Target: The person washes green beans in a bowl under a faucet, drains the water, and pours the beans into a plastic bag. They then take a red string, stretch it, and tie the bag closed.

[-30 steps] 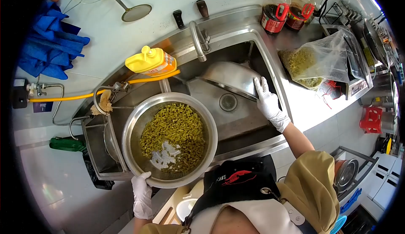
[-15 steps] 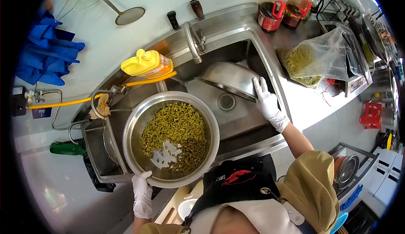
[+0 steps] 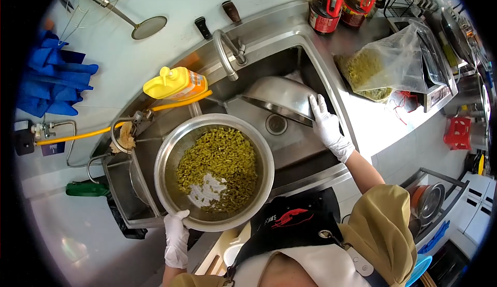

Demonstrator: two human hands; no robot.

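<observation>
My left hand (image 3: 176,239), in a white glove, grips the near left rim of a wide steel bowl (image 3: 265,178). Chopped green vegetable pieces (image 3: 220,157) that look like cut green beans lie inside, with a bare patch of the bottom showing. This bowl rests over the sink's divider and front edge. At the right side of the sink (image 3: 305,147), my gloved right hand (image 3: 327,127) closes on the edge of a second steel bowl (image 3: 282,96), which is tilted with its mouth turned down. The thumb of that hand is partly hidden.
A curved faucet (image 3: 225,54) hangs over the sink. Beside it stand a yellow pump bottle (image 3: 178,83) and a yellow hose (image 3: 77,136). On the right counter are sauce bottles (image 3: 325,15) and a clear bag (image 3: 383,69) of green pieces. A mesh skimmer (image 3: 149,27) hangs on the wall.
The camera view has shifted slightly. The bowl of green pieces sits a little farther right in view. Both hands keep their holds, and the tilted bowl looks about the same.
</observation>
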